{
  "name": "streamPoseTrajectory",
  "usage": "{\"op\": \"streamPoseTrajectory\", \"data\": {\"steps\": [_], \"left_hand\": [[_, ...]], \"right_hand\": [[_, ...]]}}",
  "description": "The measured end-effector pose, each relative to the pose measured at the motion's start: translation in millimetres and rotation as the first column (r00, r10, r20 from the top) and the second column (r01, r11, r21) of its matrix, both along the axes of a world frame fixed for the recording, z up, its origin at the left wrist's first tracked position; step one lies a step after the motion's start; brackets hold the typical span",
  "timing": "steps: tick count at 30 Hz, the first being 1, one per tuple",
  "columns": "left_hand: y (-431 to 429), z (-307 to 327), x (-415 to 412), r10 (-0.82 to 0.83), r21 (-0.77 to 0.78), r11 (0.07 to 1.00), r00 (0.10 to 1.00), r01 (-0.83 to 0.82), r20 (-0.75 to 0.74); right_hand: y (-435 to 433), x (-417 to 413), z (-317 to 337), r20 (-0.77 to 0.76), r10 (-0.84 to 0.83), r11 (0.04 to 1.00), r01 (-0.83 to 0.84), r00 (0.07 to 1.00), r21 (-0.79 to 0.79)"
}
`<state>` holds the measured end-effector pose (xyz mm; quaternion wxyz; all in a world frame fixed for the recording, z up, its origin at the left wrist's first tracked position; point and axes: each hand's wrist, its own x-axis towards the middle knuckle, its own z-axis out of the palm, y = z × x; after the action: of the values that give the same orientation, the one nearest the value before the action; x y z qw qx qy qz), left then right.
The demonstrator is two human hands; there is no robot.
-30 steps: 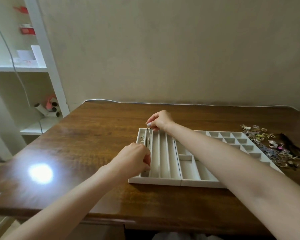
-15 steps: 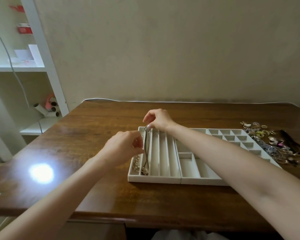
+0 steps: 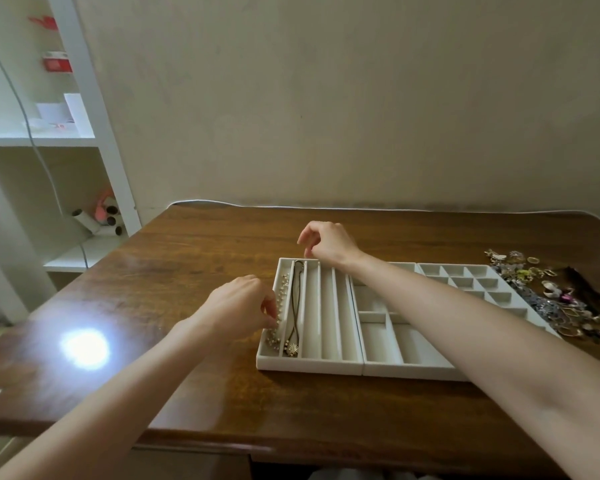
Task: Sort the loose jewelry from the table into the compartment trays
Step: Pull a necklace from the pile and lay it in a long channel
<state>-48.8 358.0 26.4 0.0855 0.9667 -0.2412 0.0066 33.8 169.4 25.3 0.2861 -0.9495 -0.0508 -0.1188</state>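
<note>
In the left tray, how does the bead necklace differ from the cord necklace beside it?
The bead necklace is a string of pale round beads; the cord necklace is a thin dark cord with a star-shaped pendant at its near end. The bead necklace lies in the leftmost slot, the cord necklace in the second. Both lie lengthwise in the same tray.

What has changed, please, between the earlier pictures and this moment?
The right hand let go of the far end of the cord necklace and rose; the left hand left its near end for the pearl strand in the first slot. The necklace now lies free in the second slot. The trays and loose pile stayed put.
</note>
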Motion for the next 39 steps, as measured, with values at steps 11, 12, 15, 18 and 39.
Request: {"op": "streamPoseTrajectory", "data": {"steps": [11, 12, 15, 18, 39], "left_hand": [[-31, -20, 46, -0.065, -0.023, 0.997, 0.979, 0.071, 0.192], [-33, -21, 51, -0.059, -0.038, 0.997, 0.985, 0.066, 0.161], [-36, -26, 63, -0.043, -0.116, 0.992, 0.997, 0.051, 0.068], [-35, -30, 70, -0.040, -0.160, 0.986, 0.998, 0.046, 0.040], [-29, -30, 83, -0.032, -0.272, 0.957, 0.965, 0.105, 0.261]], "right_hand": [[-2, 2, -14, -0.028, -0.107, 0.963, 0.096, 0.994, -0.253], [-2, 3, -16, -0.032, -0.121, 0.962, 0.109, 0.992, -0.249], [-3, 5, -20, -0.064, -0.145, 0.971, 0.130, 0.987, -0.200], [-4, 6, -23, -0.105, -0.150, 0.982, 0.135, 0.983, -0.134], [-2, 10, -4, -0.165, -0.006, 1.000, 0.008, 0.986, 0.011]]}}
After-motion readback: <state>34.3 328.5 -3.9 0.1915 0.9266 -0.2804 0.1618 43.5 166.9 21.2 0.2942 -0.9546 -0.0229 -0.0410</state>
